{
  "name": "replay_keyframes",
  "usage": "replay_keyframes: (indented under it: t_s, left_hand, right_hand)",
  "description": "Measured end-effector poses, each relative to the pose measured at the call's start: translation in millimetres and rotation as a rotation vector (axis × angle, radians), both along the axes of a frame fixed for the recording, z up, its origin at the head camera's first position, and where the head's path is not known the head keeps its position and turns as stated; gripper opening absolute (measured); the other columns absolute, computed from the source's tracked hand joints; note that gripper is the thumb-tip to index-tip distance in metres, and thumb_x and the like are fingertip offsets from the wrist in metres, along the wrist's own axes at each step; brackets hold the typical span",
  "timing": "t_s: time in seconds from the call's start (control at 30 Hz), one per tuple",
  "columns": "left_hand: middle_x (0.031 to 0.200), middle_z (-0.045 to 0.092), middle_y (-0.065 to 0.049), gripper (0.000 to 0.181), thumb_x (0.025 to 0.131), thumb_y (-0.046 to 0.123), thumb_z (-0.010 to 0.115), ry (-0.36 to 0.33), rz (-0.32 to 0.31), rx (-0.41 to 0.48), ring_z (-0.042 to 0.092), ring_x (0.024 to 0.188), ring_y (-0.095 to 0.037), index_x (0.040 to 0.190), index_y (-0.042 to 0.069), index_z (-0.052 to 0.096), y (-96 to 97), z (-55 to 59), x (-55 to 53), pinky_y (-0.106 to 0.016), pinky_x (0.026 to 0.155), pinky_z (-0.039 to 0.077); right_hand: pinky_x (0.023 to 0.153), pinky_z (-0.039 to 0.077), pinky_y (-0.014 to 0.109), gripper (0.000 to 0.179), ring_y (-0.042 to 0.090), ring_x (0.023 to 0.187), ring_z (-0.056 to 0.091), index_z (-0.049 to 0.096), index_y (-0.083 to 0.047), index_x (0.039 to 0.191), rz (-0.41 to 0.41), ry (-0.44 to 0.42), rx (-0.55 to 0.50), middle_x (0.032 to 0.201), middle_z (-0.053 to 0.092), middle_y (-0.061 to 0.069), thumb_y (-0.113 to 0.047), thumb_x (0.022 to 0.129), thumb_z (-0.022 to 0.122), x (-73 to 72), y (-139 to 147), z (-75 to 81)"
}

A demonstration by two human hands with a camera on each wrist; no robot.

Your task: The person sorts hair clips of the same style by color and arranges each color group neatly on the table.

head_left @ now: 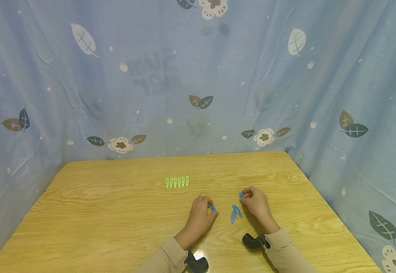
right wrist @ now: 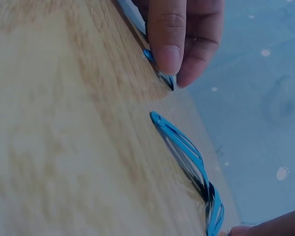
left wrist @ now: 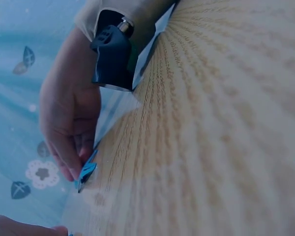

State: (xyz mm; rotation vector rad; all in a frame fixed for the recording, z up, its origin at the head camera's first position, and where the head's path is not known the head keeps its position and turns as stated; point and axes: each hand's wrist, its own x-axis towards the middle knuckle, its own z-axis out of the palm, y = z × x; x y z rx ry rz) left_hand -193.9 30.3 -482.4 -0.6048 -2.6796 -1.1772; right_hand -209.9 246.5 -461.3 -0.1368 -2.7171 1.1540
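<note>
My left hand (head_left: 199,217) pinches a small blue snap hair clip (head_left: 213,208) between thumb and fingers, low over the wooden table. In the right wrist view, that left thumb (right wrist: 168,44) covers part of the clip (right wrist: 160,71). To the right, my right hand (head_left: 256,203) holds another blue hair clip (head_left: 241,195) at its fingertips. Two more blue hair clips (head_left: 237,211) lie crossed on the table between the hands. In the left wrist view, the right hand (left wrist: 71,113) appears at upper left, and part of the left hand (left wrist: 22,227) shows at the bottom edge.
Farther back on the table (head_left: 109,212), several pale green hair clips (head_left: 177,182) lie side by side in a neat row. A blue patterned curtain (head_left: 170,83) encloses the back and both sides. Black camera mounts (head_left: 252,241) sit on both wrists.
</note>
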Motion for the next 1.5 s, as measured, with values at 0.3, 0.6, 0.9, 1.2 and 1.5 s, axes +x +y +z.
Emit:
replay_keyframes:
  t_s: [0.3, 0.6, 0.9, 1.2, 1.5]
  left_hand:
    - [0.073, 0.05, 0.003, 0.023, 0.081, 0.006, 0.076, 0.002, -0.01, 0.012, 0.045, 0.067, -0.008, 0.097, -0.002, 0.062, -0.2, 6.5, -0.7, -0.021, 0.06, 0.041]
    - [0.07, 0.055, 0.002, 0.012, 0.083, -0.002, 0.07, -0.018, 0.006, 0.043, 0.047, 0.06, -0.004, 0.094, -0.003, 0.068, -3.9, 9.5, -3.7, -0.018, 0.053, 0.042]
    - [0.078, 0.062, -0.001, 0.019, 0.083, -0.004, 0.069, -0.062, -0.014, 0.252, 0.055, 0.068, -0.006, 0.102, -0.003, 0.066, -9.8, 1.0, -12.1, -0.02, 0.06, 0.048]
    - [0.088, 0.06, -0.006, 0.028, 0.088, 0.002, 0.067, -0.167, -0.052, 0.439, 0.056, 0.077, -0.014, 0.115, 0.0, 0.062, -30.7, -0.1, -20.1, -0.019, 0.068, 0.048]
    - [0.091, 0.06, -0.011, 0.033, 0.089, 0.001, 0.065, -0.208, -0.062, 0.476, 0.056, 0.079, -0.018, 0.122, -0.003, 0.059, -61.0, 11.9, -16.9, -0.019, 0.067, 0.047]
  right_hand:
    - [0.058, 0.046, 0.027, 0.021, 0.018, 0.069, 0.058, 0.067, 0.005, 0.097, 0.002, 0.019, -0.008, 0.078, 0.063, 0.008, -0.001, 0.078, 0.073, -2.0, 1, -1.3]
    - [0.059, 0.046, 0.029, 0.02, 0.019, 0.071, 0.059, 0.066, 0.005, 0.097, 0.0, -0.003, -0.018, 0.079, 0.063, 0.007, -0.001, 0.079, 0.073, -0.3, 0, -0.4]
    - [0.06, 0.046, 0.028, 0.02, 0.02, 0.072, 0.059, 0.066, 0.005, 0.097, -0.005, -0.001, -0.022, 0.08, 0.063, 0.008, -0.001, 0.079, 0.073, -0.9, 0, -1.5]
    - [0.063, 0.047, 0.03, 0.022, 0.019, 0.073, 0.06, 0.067, 0.004, 0.098, 0.004, 0.007, -0.019, 0.08, 0.063, 0.006, -0.003, 0.079, 0.073, -0.8, 0, -1.8]
    - [0.068, 0.049, 0.035, 0.021, 0.023, 0.078, 0.062, 0.068, 0.003, 0.101, 0.002, -0.001, -0.016, 0.083, 0.064, 0.007, -0.004, 0.081, 0.072, -0.3, 1, -3.5]
